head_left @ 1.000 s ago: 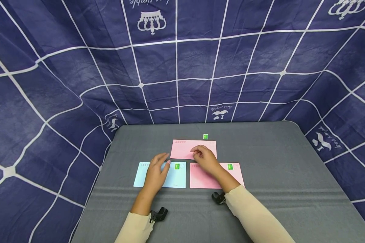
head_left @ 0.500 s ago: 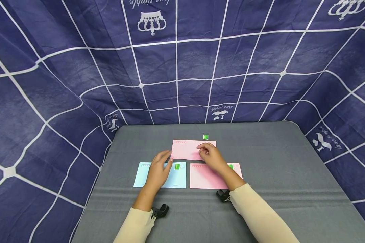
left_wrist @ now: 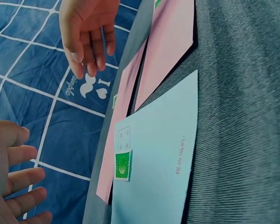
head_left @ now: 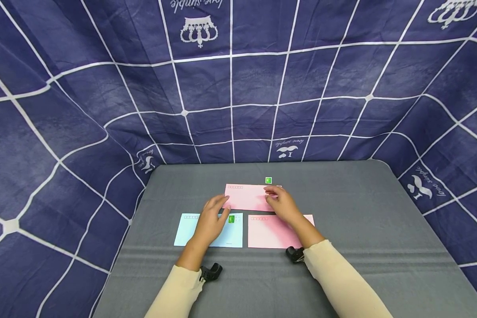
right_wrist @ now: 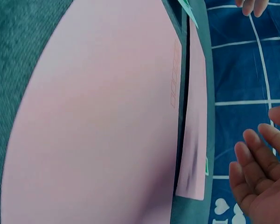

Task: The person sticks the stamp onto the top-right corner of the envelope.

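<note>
My left hand hovers over the pale blue envelope, fingers loosely bent toward the left edge of the far pink envelope. Its grasp is empty in the left wrist view. A green stamp lies on the blue envelope beside its printed box. Relaxed and holding nothing, my right hand is above the far pink envelope's right end and hides part of it. My right forearm crosses the near pink envelope and covers its stamp in the head view. A loose green stamp lies just behind the far envelope.
A grey cloth covers the table. Dark blue curtain with white grid lines encloses the back and sides. A black wrist camera is strapped at the left sleeve, and another camera at the right.
My right hand has drifted right and slightly away from me, its forearm now covering the near pink envelope's stamp. My left hand has shifted a little right and forward. The envelopes stay put.
</note>
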Motion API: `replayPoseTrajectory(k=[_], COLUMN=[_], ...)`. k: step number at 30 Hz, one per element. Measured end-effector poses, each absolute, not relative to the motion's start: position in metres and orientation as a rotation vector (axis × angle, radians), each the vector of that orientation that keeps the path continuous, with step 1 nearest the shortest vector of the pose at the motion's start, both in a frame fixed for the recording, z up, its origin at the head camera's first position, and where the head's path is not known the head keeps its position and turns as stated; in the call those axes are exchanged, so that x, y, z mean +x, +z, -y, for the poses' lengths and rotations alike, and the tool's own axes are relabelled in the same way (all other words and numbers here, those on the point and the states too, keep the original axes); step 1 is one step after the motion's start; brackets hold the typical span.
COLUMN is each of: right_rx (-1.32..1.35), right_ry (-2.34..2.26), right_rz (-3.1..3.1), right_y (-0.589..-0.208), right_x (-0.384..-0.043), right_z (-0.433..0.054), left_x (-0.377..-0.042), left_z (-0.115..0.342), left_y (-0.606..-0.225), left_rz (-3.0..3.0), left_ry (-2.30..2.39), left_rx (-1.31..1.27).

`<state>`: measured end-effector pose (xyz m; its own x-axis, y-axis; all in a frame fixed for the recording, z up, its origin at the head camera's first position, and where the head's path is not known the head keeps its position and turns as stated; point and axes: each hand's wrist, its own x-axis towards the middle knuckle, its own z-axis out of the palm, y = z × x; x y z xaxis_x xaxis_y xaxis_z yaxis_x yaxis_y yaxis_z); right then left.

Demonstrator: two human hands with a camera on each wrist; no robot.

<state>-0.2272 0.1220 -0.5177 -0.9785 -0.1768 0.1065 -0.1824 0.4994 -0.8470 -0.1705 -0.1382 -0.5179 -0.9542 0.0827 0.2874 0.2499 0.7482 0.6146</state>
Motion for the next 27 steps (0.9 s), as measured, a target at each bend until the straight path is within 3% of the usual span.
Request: replayPoseTrajectory(k=[27], right_rx=[0.238], right_ry=[1.413], right_rz=[2.821], right_y=[-0.519], right_x=[-0.251], right_z=[-0.144], left_x=[-0.205], left_z=[0.128], left_y=[-0.517], left_rz=[2.846], left_ry=[-0.98], left_rx=[-0.392])
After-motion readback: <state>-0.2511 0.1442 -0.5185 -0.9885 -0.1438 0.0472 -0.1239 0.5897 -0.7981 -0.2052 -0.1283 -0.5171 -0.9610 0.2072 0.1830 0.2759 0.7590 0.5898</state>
